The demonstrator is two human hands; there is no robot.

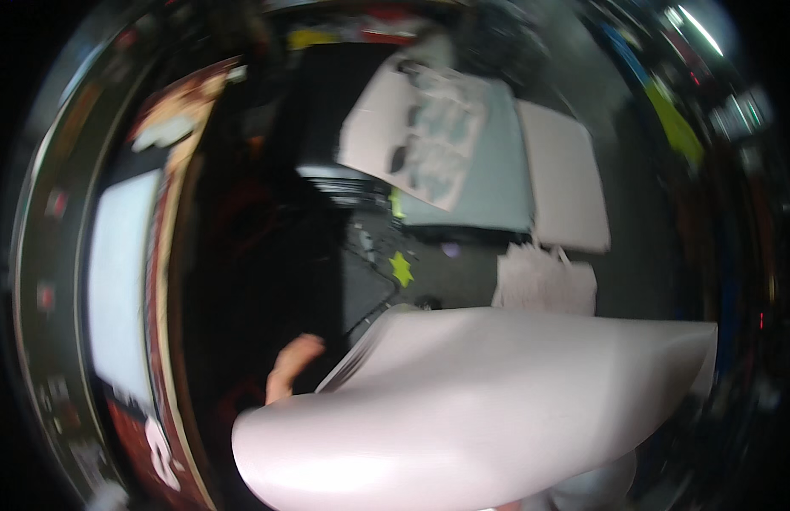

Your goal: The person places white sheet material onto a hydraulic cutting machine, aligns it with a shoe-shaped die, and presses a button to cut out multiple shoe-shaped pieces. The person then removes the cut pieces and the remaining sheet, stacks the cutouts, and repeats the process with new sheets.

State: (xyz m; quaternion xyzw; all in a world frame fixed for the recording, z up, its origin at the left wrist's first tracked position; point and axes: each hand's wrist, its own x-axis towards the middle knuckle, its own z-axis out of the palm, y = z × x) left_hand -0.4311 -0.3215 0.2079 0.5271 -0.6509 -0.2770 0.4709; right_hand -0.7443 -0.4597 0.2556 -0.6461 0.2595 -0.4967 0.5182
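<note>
A large pale pink sheet (497, 392) curves across the lower half of the picture, its left end bent over in a broad roll. At its left edge layers lie close together, so there may be more than one sheet. My left hand (294, 364) shows just beyond that edge, blurred, its fingers stretched out toward the right with nothing visible in them. The sheet covers the wrist, and I cannot tell whether the hand touches it. My right hand is hidden, with the sheet spread over that side.
Farther off stand a grey-green stack (505, 162) topped by a pink sheet with cut-out shapes (382, 119), and a pink stack (565, 175). A crumpled pink bundle (544, 279) sits nearer. A yellow-green star-shaped piece (401, 268) lies on the floor. A bench with a white panel (122, 281) runs along the left.
</note>
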